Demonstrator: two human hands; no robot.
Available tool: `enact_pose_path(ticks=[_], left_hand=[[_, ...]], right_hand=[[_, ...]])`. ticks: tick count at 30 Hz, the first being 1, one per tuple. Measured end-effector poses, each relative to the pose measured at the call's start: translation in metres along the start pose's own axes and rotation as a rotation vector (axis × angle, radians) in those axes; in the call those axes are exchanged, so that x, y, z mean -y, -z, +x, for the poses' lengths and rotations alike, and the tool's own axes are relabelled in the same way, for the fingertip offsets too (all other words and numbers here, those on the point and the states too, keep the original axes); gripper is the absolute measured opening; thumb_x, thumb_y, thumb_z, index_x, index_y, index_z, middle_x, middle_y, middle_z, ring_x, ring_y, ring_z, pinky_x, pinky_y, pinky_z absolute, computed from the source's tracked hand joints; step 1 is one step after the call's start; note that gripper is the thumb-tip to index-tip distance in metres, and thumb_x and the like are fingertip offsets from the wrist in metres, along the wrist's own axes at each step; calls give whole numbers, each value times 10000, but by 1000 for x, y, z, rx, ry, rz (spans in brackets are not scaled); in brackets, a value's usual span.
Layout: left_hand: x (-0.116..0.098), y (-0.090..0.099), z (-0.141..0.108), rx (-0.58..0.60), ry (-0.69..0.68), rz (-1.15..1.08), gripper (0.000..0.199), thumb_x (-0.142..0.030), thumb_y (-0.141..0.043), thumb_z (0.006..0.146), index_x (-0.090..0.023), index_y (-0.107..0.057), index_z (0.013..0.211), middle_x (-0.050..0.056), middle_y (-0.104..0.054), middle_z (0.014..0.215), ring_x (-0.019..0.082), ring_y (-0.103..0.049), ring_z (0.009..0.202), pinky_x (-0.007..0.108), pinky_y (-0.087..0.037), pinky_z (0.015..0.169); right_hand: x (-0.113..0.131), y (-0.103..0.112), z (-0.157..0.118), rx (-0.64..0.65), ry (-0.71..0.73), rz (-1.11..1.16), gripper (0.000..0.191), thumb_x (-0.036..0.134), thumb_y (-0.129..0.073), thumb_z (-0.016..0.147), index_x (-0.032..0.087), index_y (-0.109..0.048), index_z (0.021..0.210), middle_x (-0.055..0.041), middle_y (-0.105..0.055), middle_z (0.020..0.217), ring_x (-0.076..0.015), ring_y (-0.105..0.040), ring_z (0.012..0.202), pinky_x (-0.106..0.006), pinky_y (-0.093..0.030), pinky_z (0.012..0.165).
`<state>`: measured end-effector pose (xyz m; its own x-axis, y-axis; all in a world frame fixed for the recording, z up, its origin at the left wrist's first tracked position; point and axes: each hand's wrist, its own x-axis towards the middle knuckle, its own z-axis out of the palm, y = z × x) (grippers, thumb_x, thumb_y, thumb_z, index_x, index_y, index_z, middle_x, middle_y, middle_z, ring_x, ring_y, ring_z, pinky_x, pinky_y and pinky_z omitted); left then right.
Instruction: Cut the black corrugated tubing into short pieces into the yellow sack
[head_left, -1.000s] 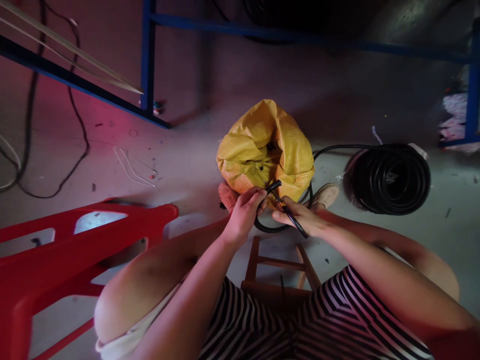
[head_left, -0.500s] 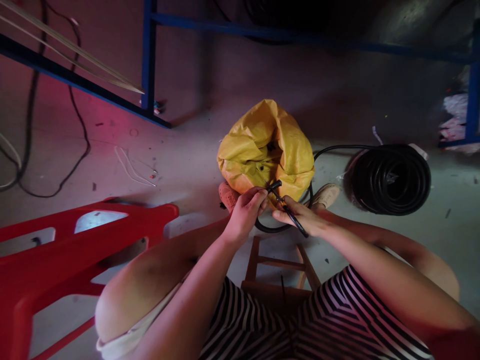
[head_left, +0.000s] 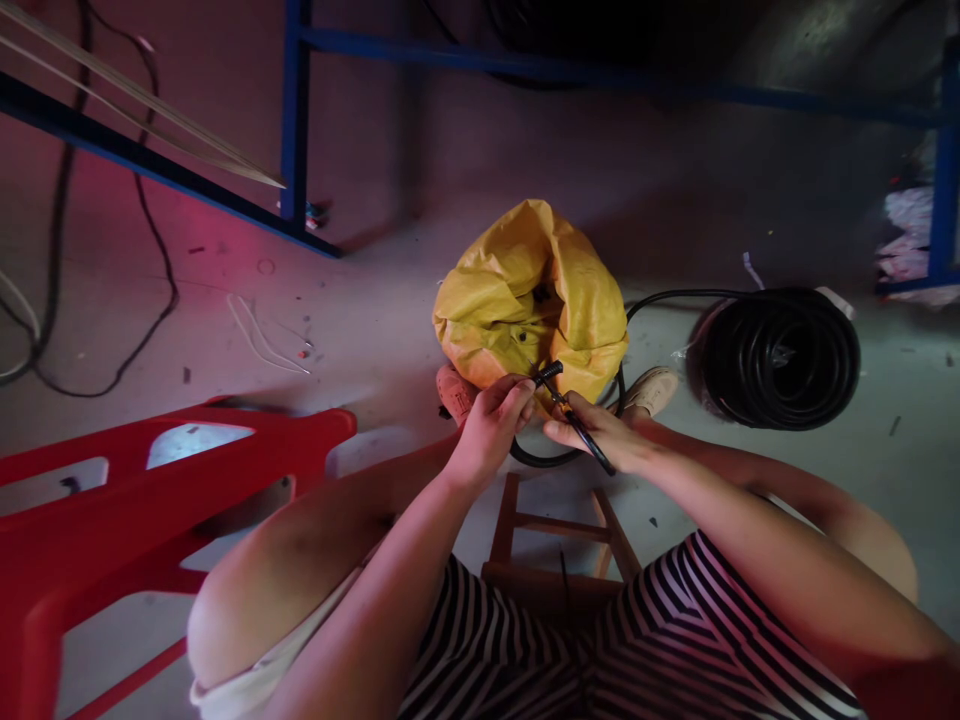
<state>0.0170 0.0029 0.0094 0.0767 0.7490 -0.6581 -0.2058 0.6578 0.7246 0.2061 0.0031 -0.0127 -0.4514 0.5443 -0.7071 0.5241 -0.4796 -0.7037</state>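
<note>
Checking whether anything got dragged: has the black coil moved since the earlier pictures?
No; the black coil keeps its place relative to the blue frame.

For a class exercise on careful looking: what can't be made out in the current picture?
Head view:
- Bottom of the yellow bag's inside: hidden by folds and shadow.
- Jaws of the tool in the right hand: too small and dark beside the black cable.
- Left hand's fingertips: partly hidden by the hand itself.
- Red plastic seat's full shape: cut off by the left edge.
</note>
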Motion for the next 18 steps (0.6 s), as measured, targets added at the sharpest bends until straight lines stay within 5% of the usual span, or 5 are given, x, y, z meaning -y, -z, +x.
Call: enact_pose_path(ticks=[3,9,18], left_hand=[[0,-1,0,2,-7,3,345,-464,-692,861,-197,-530,714,-55,-409,586,85,-333,539,208,-275,487],[2,0,2,-12,-4,-11,334,-449,-682,874,-194,-517,736,-60,-405,601,76,-326,538,203,-269,487],[4,4,6,-9,20,-22,355,-416,-674,865,-208,-448,688,-74,-357,584,63,-311,491,214,-254,472]], right_hand=[[-1,-1,0,6,40,24,638,796,-564,901,199,-579,1123,-81,-676,1081,-270,-626,1034,-379,-473,875],[-7,-8,3,-34,97,25,663,869,-476,885,209,-528,843,3,-557,694,-170,-544,680,-286,-399,611],[-6,-9,-1,-25,23,38,627,831,-554,871,213,-525,773,7,-566,586,-155,-563,533,-268,-389,527]])
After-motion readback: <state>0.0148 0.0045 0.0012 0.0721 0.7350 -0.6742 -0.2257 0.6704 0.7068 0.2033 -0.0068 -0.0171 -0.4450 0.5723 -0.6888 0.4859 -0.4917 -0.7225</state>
